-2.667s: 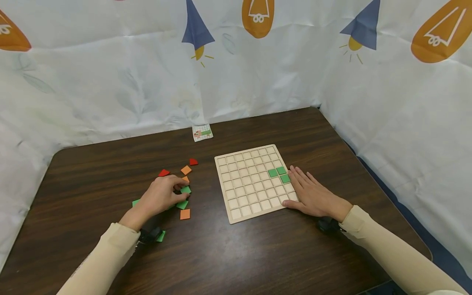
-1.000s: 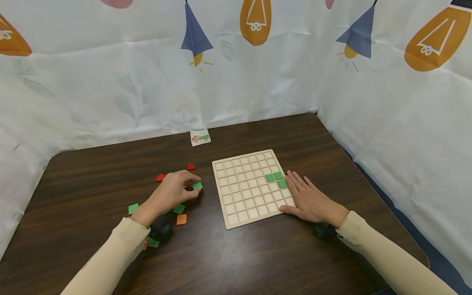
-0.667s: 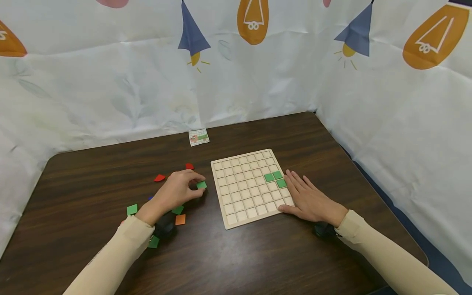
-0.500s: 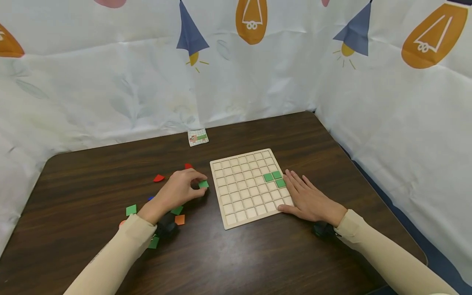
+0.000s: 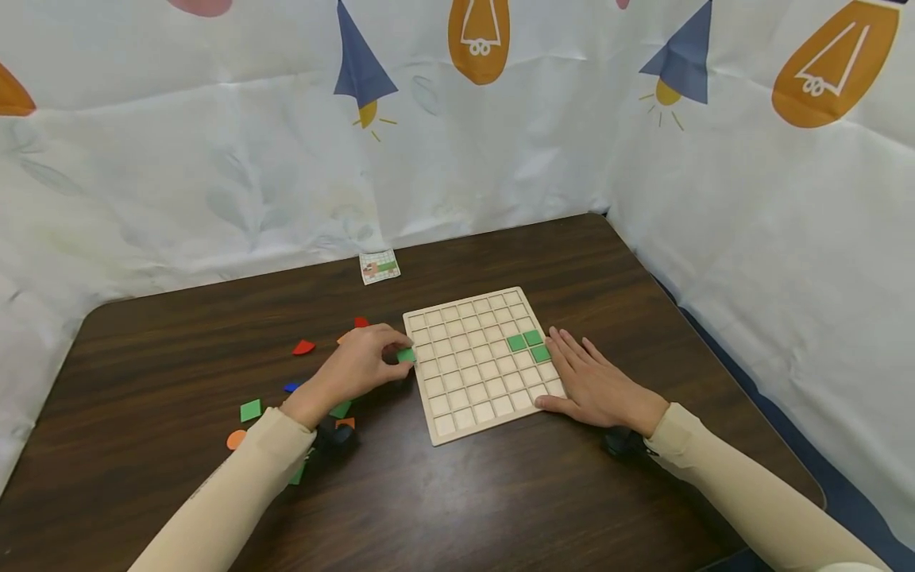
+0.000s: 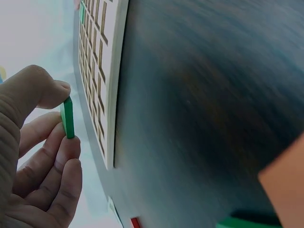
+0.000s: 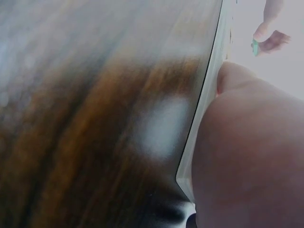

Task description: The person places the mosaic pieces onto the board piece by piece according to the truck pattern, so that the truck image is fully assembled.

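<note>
Between thumb and fingertips my left hand (image 5: pixel 363 364) pinches a square green tile (image 6: pixel 67 118), held at the left edge of a pale wooden grid board (image 5: pixel 475 357). In the left wrist view the tile is seen edge-on, raised above the table beside the board. My right hand (image 5: pixel 596 387) lies with straight fingers along the board's right edge, its thumb at the near right corner. Three green tiles (image 5: pixel 532 338) sit in cells near that right edge. The right wrist view shows mostly the back of the right hand, with the left hand and tile beyond.
Loose pieces lie left of the board: a red one (image 5: pixel 303 347), a green square (image 5: pixel 251 410), an orange round (image 5: pixel 236 438), a blue one (image 5: pixel 291 387), others partly under the left arm. A small pattern card (image 5: pixel 380 267) lies near the table's back edge.
My left hand has picked up a green tile from the loose pieces and carried it right to the board's left edge. The right hand has stayed at the board.
</note>
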A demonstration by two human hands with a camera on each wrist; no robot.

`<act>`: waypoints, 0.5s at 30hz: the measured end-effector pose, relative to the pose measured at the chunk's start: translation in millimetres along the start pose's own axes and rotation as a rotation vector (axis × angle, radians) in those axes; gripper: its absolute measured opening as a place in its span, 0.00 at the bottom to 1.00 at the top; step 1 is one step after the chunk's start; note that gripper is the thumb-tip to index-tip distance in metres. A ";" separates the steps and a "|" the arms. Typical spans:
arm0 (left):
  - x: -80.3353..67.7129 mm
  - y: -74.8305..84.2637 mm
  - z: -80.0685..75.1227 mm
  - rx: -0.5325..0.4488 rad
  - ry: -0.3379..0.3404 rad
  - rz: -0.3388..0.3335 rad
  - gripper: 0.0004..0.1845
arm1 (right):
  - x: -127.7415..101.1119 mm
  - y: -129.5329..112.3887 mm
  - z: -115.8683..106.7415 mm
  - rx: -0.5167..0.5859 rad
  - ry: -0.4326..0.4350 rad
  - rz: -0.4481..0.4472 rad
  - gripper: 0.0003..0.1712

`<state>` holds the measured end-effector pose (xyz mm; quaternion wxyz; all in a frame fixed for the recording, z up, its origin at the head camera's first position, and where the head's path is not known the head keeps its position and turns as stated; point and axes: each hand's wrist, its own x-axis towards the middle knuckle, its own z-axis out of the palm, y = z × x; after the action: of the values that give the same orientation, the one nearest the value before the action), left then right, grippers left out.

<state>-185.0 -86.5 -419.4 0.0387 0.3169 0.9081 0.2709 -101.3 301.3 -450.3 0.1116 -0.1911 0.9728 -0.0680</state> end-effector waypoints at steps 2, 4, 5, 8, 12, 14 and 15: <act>2.8 2.5 0.6 -0.014 -0.007 0.009 0.16 | 0.3 0.0 -0.6 -0.001 -0.004 0.002 0.60; 5.7 4.6 1.9 -0.020 -0.011 0.021 0.16 | 0.4 0.0 -1.2 0.000 -0.007 0.001 0.60; 7.2 5.2 2.9 -0.018 -0.011 0.029 0.16 | 0.5 0.0 -1.4 -0.002 -0.007 0.000 0.60; 11.9 7.5 5.7 -0.012 -0.005 0.051 0.15 | 0.6 -0.1 -2.5 0.000 -0.001 -0.003 0.60; 16.6 13.1 8.3 -0.013 -0.004 0.078 0.14 | 0.2 -0.1 -2.6 0.003 0.003 -0.004 0.60; 18.7 16.6 9.7 -0.011 -0.008 0.091 0.14 | -0.4 0.1 -1.7 0.003 -0.002 -0.001 0.60; 19.7 18.8 10.1 -0.011 -0.012 0.096 0.14 | -0.8 0.2 -1.1 0.004 -0.004 0.001 0.60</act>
<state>-187.8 -57.7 -416.3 0.0328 0.3614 0.8901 0.2757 -100.9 301.9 -449.1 0.1138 -0.1906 0.9726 -0.0694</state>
